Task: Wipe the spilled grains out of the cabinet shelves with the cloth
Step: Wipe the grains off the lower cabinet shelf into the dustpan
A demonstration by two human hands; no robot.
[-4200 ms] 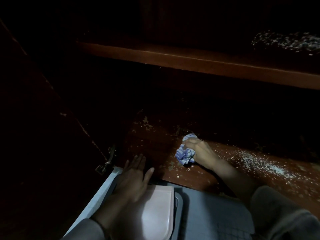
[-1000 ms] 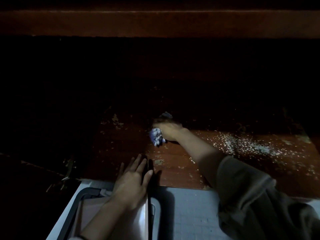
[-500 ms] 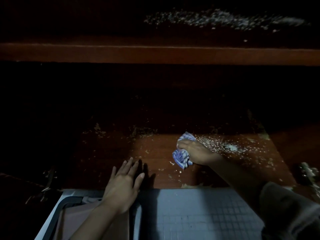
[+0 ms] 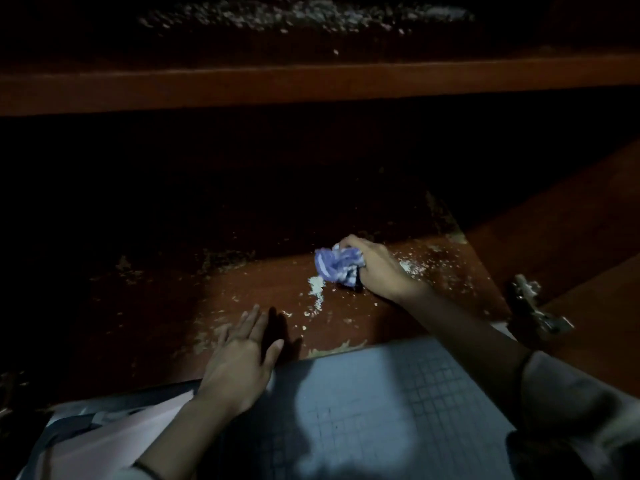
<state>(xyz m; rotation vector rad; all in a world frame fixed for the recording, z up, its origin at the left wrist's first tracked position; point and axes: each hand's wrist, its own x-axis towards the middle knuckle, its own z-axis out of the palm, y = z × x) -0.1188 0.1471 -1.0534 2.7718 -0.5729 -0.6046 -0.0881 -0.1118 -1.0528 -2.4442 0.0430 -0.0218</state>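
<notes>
My right hand (image 4: 379, 270) grips a crumpled blue-and-white cloth (image 4: 337, 265) pressed on the lower cabinet shelf (image 4: 242, 289). White spilled grains (image 4: 317, 292) lie in a small pile just left of and below the cloth, and more grains (image 4: 412, 268) are scattered to the right of my hand. My left hand (image 4: 242, 362) lies flat with straight fingers at the shelf's front edge. The upper shelf (image 4: 311, 81) carries a long band of grains (image 4: 304, 15) near the top of the view. The back of the lower shelf is in darkness.
A grey gridded tile floor (image 4: 381, 410) lies in front of the cabinet. A pale pink object (image 4: 104, 441) sits under my left forearm at the lower left. A metal door hinge (image 4: 536, 310) sticks out at the right side, on the open door (image 4: 588, 271).
My right hand has swept the cloth across the lower shelf, gathering a small pile of grains beside it. The view has shifted so the right hinge and door show. My left hand stays flat at the front edge.
</notes>
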